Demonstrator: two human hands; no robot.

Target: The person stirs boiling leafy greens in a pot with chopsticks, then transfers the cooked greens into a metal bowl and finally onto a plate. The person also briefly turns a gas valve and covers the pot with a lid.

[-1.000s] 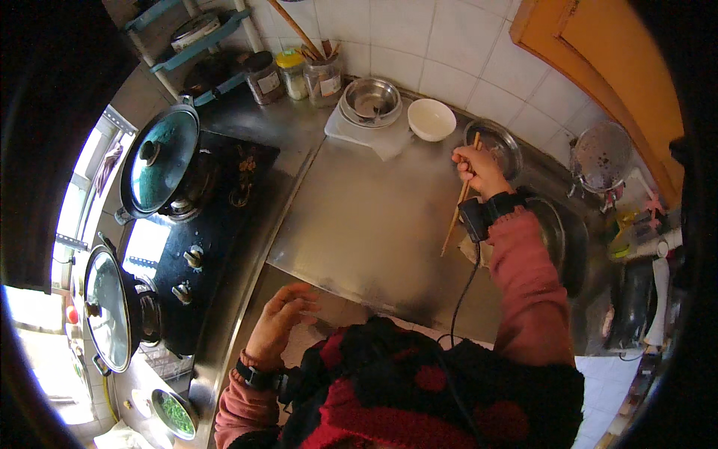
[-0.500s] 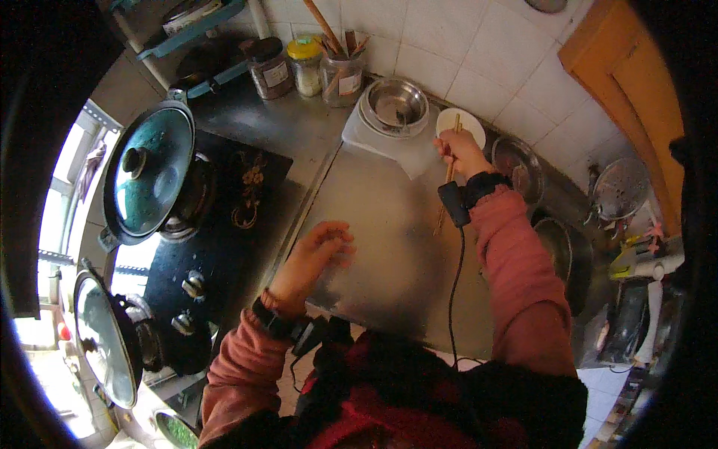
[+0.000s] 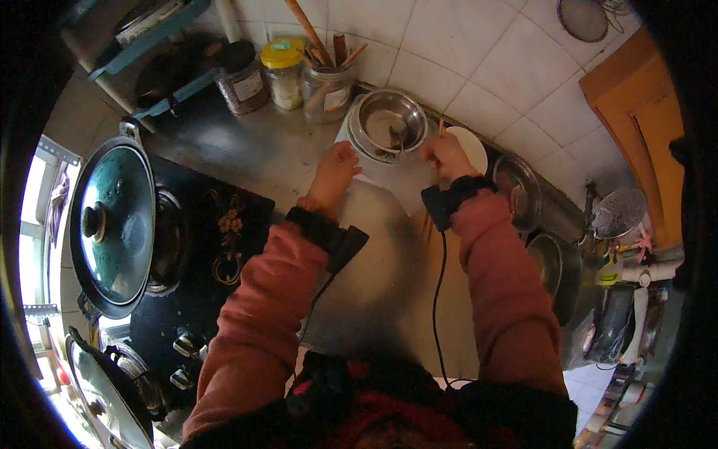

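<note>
My right hand (image 3: pixel 450 156) is closed round a pair of wooden chopsticks (image 3: pixel 427 227). Their upper ends stick out above the fist, and their lower part slants down over the steel worktop. Just behind that hand a white bowl (image 3: pixel 474 144) is partly covered. My left hand (image 3: pixel 333 176) has curled fingers at the left edge of a white sheet-like cover (image 3: pixel 400 187); what they hold, if anything, is hidden. Between my hands, on a white base that looks like a kitchen scale, stands a steel bowl (image 3: pixel 390 112) with a spoon-like utensil (image 3: pixel 396 137) in it.
Left is a black gas hob (image 3: pixel 217 224) with a glass-lidded pan (image 3: pixel 120 224) and another lidded pan (image 3: pixel 105 382). Several jars (image 3: pixel 284 75) line the back wall. Steel basins (image 3: pixel 517 191) stand at right, near a hanging strainer (image 3: pixel 619 213). A cable hangs from each wrist.
My left hand has reached forward from the worktop to the white cover's edge. My right hand, still holding the chopsticks, has shifted slightly left, toward the steel bowl. The view has shifted.
</note>
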